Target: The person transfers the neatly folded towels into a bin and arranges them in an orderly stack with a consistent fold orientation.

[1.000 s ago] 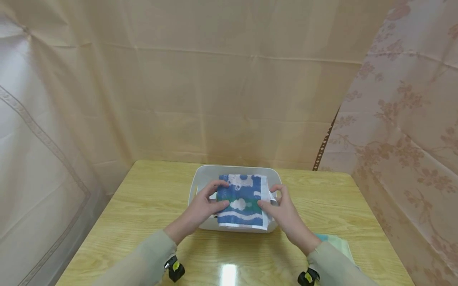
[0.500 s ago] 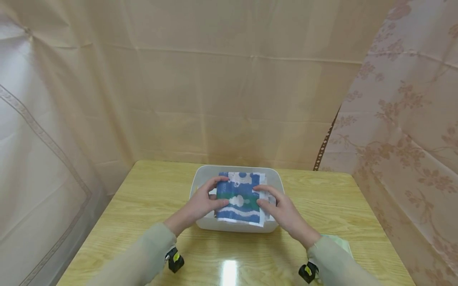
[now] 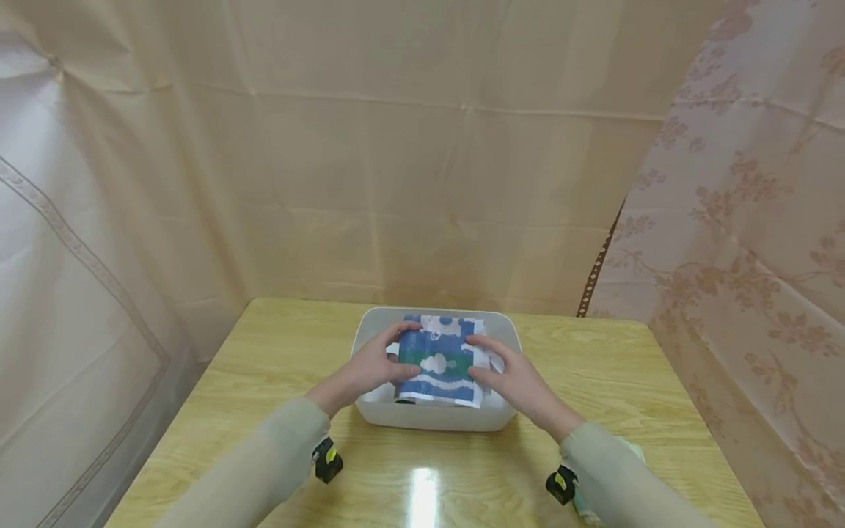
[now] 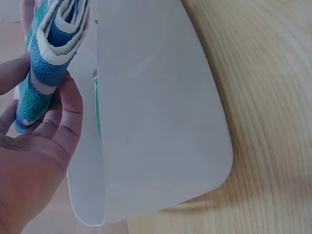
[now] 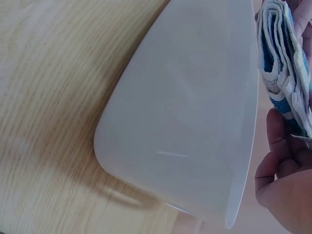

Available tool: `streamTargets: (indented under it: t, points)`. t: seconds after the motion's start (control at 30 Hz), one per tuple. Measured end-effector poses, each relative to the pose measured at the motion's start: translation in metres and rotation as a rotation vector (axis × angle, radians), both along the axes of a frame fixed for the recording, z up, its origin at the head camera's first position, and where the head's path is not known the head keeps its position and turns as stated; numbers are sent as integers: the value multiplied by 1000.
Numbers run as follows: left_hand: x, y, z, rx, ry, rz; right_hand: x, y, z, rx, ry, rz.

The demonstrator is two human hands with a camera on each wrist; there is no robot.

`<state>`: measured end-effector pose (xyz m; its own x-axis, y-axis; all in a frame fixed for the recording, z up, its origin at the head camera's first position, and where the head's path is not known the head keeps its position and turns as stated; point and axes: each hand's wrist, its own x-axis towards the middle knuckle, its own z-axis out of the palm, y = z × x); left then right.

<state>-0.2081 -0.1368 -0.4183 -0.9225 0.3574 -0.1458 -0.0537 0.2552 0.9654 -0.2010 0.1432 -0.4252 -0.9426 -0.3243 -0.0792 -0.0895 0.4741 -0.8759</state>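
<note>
A folded towel [image 3: 436, 363], blue, green and white, is held over the white plastic bin [image 3: 436, 419] in the head view. My left hand [image 3: 372, 367] grips its left edge, thumb on top and fingers beneath. On the opposite edge my right hand [image 3: 515, 378] grips it, thumb and forefinger on the upper face. From the left wrist, the towel's [image 4: 44, 73] rolled layers show between thumb and fingers. The right wrist view shows its stacked white-edged layers [image 5: 282, 63] above the fingers. Something green [image 4: 97, 105] shows inside the bin; most of its contents are hidden.
The bin stands on a wooden table [image 3: 264, 367] near its back edge. A pale green cloth [image 3: 634, 449] lies at the right, mostly covered by my right sleeve. Cloth curtains [image 3: 422, 183] hang behind and at both sides.
Both hands have moved slightly away from me with the towel, further over the bin. My right hand has shifted left, and its forefinger now lies on the towel's upper face.
</note>
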Motion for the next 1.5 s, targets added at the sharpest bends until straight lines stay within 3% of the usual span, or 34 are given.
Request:
streamTargets:
  t: [0.3, 0.63, 0.97, 1.3, 1.5]
  points:
    - [-13, 3, -7, -101, 24, 66, -12, -6, -1, 52, -9, 4]
    - [-21, 7, -9, -252, -7, 130, -25, -17, -6, 74, 14, 7]
    - [-23, 7, -19, -258, -74, 104, -31, -27, -13, 134, -76, -11]
    - [-23, 7, -31, -312, -59, 67, -34, -33, -23, 238, -82, 44]
    - [-22, 6, -32, -341, -65, 39, -37, -35, -25, 319, -66, 67]
